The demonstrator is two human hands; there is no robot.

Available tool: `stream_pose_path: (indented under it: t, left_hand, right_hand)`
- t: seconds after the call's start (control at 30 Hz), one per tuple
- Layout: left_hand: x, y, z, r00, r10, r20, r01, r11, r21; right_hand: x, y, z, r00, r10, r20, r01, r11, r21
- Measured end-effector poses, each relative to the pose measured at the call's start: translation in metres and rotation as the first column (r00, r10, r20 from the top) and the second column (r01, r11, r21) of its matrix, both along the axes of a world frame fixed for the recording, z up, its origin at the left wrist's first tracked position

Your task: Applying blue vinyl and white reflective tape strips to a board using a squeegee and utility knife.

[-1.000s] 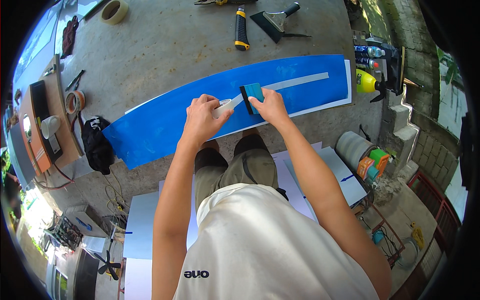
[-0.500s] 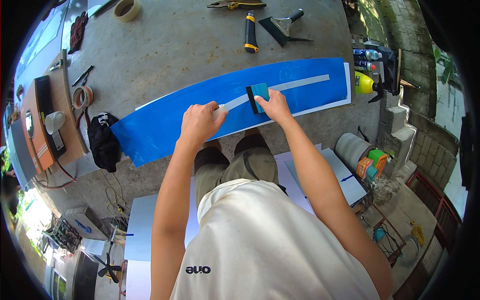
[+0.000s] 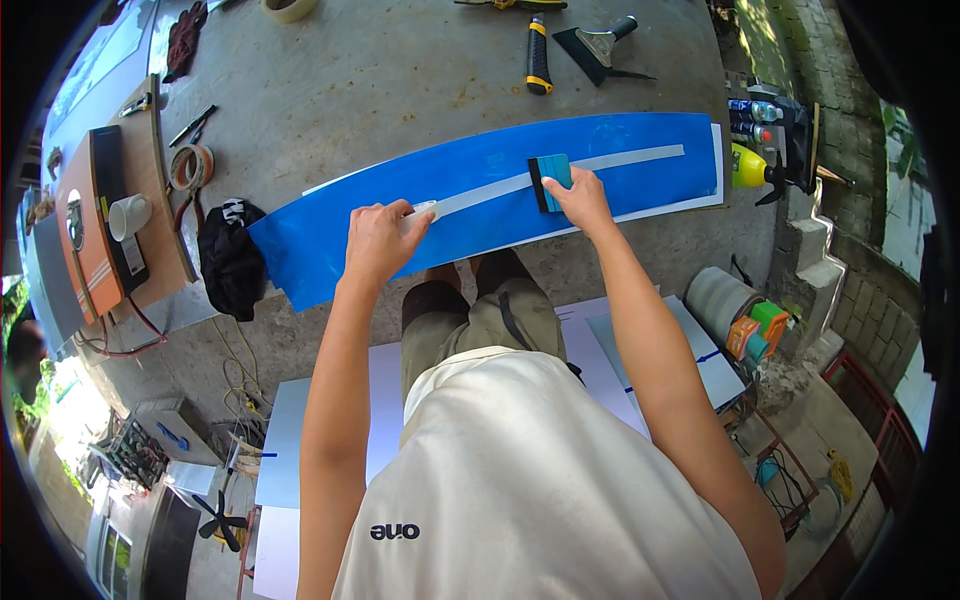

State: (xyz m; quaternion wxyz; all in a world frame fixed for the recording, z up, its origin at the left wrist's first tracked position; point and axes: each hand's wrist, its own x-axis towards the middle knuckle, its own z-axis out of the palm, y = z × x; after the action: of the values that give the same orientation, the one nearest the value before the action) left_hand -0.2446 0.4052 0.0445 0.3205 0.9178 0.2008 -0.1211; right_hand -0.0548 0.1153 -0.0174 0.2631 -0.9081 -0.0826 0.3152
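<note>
Tape point(image 3: 620, 160) laying looks to be the step in hand: a narrow pale strip runs lengthwise over a long blue sheet point(image 3: 335, 245), from near the sheet's right end back to the roll point(image 3: 422, 211) in the left hand point(image 3: 378, 242). That hand's fingers curl over the roll, pinching it against the thumb near the sheet's middle. The right hand point(image 3: 583, 199) pinches a flat scraper point(image 3: 557, 173), thumb on its face; the fingers beneath are hidden. The scraper lies across the strip with its dark edge toward the left hand; how firmly it presses, I cannot tell. The next move seems to call for an even pull on the roll, with the scraper following leftward so that the strip beds down without bubbles or a drift off line.

The sheet lies along the near edge of the worktop point(image 3: 400, 100), its right end close to the right edge. It looks thin, smooth and slightly glossy, with whitish scuffs; its far side bows outward, though the lens may add to that. White backing point(image 3: 717, 170) shows from under its right end and near side. The scraper is rectangular, teal and apparently stiff plastic, its black edge perhaps felt. The worktop is dull grey with rusty specks, probably metal. Toward its far edge lie a black-and-yellow knife point(image 3: 538, 58) and a broad black squeegee point(image 3: 598, 50); limp black cloth point(image 3: 230, 262) bunches beside the sheet's left end.
</note>
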Motion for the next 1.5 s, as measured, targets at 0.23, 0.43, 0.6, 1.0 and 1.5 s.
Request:
stream_pose_path:
  t: [0.23, 0.43, 0.6, 1.0, 1.5]
  left_hand:
    - [-0.007, -0.006, -0.005, 0.994, 0.107, 0.02, -0.104, 0.99, -0.099]
    - [-0.002, -0.01, 0.001, 0.974, 0.207, -0.091, -0.221, 0.956, -0.192]
    - [0.0, -0.004, 0.006, 0.971, 0.194, -0.143, -0.223, 0.946, -0.237]
    - [-0.002, 0.002, -0.004, 0.987, 0.152, -0.06, -0.163, 0.943, -0.292]
    - [0.0, 0.009, -0.001, 0.994, 0.065, -0.088, -0.092, 0.934, -0.345]
  right_hand:
    - [-0.015, 0.015, 0.005, 0.996, 0.084, 0.037, -0.083, 0.996, -0.034]
    - [-0.024, 0.035, 0.008, 0.994, 0.107, 0.02, -0.107, 0.994, -0.008]
    - [-0.032, 0.045, 0.011, 0.993, 0.114, 0.041, -0.112, 0.992, -0.053]
    - [-0.026, 0.04, 0.011, 0.996, 0.064, 0.065, -0.059, 0.995, -0.083]
    - [-0.032, 0.058, 0.008, 0.994, 0.107, -0.019, -0.108, 0.993, -0.048]
